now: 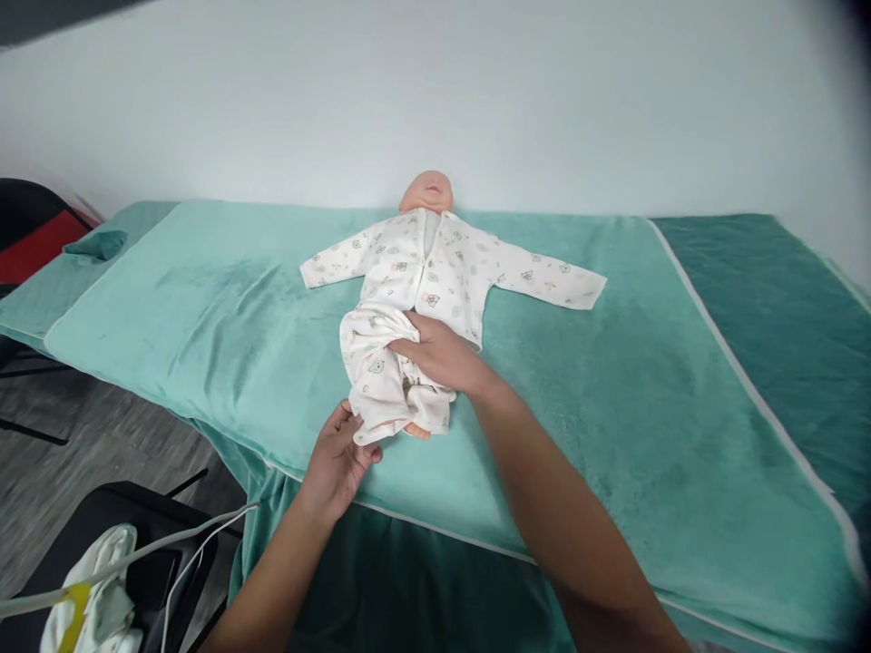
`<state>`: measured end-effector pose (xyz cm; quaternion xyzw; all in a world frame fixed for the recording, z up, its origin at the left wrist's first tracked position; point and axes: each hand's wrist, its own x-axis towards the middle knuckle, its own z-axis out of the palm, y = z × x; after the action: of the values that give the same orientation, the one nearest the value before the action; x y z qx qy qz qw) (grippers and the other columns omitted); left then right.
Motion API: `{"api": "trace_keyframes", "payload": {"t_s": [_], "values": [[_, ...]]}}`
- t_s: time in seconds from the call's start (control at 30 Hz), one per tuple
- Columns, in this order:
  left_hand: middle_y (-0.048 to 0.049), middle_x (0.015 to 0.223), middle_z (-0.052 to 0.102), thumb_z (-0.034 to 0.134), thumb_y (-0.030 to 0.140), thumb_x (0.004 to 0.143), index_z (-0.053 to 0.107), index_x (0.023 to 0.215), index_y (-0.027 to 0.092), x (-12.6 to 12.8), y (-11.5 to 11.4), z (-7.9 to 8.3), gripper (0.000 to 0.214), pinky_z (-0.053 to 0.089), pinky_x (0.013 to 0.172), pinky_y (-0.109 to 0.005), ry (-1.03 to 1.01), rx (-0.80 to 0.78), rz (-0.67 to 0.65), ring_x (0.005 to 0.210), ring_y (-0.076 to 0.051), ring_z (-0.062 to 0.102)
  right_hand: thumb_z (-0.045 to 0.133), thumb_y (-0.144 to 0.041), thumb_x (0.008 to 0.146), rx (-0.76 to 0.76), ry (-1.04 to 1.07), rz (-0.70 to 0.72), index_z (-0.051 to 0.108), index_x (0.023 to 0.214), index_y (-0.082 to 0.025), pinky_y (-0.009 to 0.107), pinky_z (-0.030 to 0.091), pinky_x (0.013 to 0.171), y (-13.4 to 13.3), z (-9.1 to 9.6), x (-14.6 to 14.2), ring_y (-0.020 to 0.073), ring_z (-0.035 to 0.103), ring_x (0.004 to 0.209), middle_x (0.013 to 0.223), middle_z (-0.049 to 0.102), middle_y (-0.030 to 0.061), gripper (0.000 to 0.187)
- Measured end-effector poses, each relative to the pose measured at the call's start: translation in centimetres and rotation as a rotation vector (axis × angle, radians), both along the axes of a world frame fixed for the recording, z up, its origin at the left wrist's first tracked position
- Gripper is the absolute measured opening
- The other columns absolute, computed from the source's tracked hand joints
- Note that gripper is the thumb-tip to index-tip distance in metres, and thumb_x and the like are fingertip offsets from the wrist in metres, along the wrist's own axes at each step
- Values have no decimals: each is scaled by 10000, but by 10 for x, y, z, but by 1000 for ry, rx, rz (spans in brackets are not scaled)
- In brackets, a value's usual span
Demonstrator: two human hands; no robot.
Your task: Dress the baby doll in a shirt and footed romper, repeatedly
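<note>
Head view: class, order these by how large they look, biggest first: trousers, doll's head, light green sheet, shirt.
1. Light green sheet
2. Shirt
3. Trousers, bunched and partly covered by a hand
4. Doll's head

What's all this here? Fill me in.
A person is handling the white printed pants on a baby doll that lies on a green cover. The right hand grips them near the waist, while the left hand is at one leg cuff. The doll's printed jacket is on, its sleeves spread wide.
</note>
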<state>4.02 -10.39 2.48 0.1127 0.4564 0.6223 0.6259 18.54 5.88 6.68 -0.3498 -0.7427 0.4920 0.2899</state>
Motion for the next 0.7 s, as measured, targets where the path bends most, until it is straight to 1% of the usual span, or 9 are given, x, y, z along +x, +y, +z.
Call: {"api": "trace_keyframes", "payload": {"t_s": [0.07,0.13,0.2,0.27,0.37,0.43,0.5,0.6,0.7], "values": [[59,637,567,835,277,747,611,859,189,4,1,1,266,448,446,-171,19,-13,56,462,-41,470,576,-284,907,-9,4,10,687,1257,-194,368,453,1044,0,0,1,239,642,1207,1285,719,50,378],[76,610,536,831,269,739,570,835,196,4,4,2,287,426,432,-160,61,-20,123,452,-42,466,578,-312,918,-17,16,30,675,1287,-206,379,447,1060,1,0,1,242,628,1235,1304,709,51,397],[71,644,560,834,251,709,561,837,195,-1,10,2,307,439,454,-156,97,-21,185,493,-50,515,580,-340,925,-22,30,39,663,1310,-214,384,446,1063,1,0,1,244,622,1246,1301,708,52,414],[63,681,576,832,254,693,569,844,188,-9,18,2,309,462,492,-161,120,-11,216,536,-54,548,580,-355,926,-19,40,34,665,1295,-212,381,450,1051,1,-1,1,244,626,1228,1274,714,51,405],[40,740,603,822,274,707,607,881,178,-18,28,2,293,471,536,-181,156,8,182,588,-64,566,573,-374,923,2,20,-16,686,1185,-204,371,461,1001,1,-3,0,245,638,1155,1182,729,44,333],[19,785,626,818,293,717,632,917,177,-20,31,3,296,466,548,-199,185,10,148,616,-80,577,567,-385,914,27,-15,-70,680,1090,-202,363,463,954,1,-4,-1,244,639,1076,1109,729,39,278],[9,809,631,820,321,722,643,923,178,-19,31,5,303,461,554,-212,216,9,156,628,-89,575,563,-393,904,50,-45,-114,656,1007,-203,348,458,892,0,-5,-2,236,628,988,1034,716,33,236],[17,790,596,820,354,740,635,872,181,-18,33,5,286,440,567,-204,302,44,266,643,-85,547,562,-384,890,65,-48,-131,606,913,-212,319,437,811,0,-5,-4,218,600,903,934,681,15,180],[13,811,597,791,361,789,654,892,190,-22,45,6,242,442,619,-190,495,115,375,708,-90,554,577,-370,871,67,-44,-151,560,866,-223,301,420,772,-3,-3,-5,203,580,865,881,651,-3,147]]}}
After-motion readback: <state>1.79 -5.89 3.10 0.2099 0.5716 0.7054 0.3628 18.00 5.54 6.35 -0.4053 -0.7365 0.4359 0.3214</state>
